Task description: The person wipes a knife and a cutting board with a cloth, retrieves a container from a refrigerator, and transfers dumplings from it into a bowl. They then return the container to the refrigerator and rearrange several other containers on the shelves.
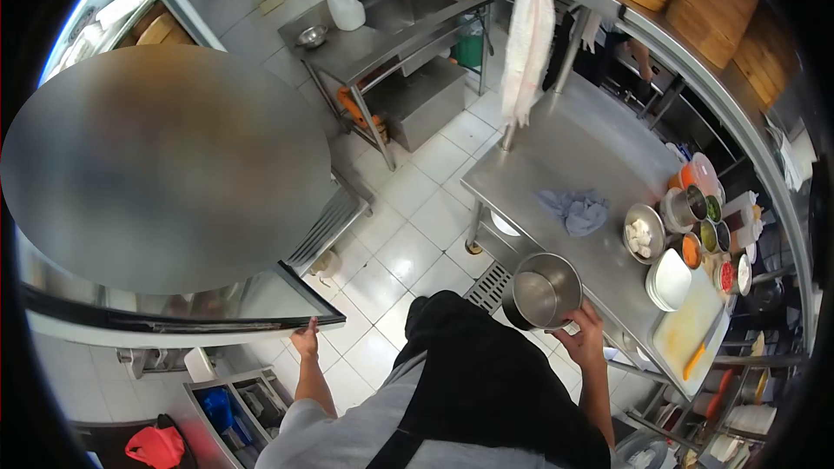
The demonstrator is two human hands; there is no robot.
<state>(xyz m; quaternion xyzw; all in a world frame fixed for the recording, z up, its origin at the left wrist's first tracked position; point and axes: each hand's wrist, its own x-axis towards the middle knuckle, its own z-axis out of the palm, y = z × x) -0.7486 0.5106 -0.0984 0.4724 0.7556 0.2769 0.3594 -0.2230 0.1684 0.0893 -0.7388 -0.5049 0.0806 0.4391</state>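
Note:
My right hand (584, 335) is closed on the rim side of a deep steel pot (544, 291), held tilted over the floor beside the worktable. The inside of the pot looks bare metal with some shine. My left hand (305, 340) is at the black-edged glass door (252, 300) of an upright cooler, its fingers curled on the door's corner. The door stands swung out from the cooler (113, 13). A grey blurred oval hides most of the cooler's front and whatever lies behind it.
On the steel worktable (556, 152) are a blue cloth (578, 211), a bowl with white pieces (643, 233), stacked white bowls (669, 280), several ingredient tubs and a cutting board (691, 330) with an orange-handled knife (694, 361). A sink (408, 17) stands behind. Another person's arm (641, 59) shows beyond.

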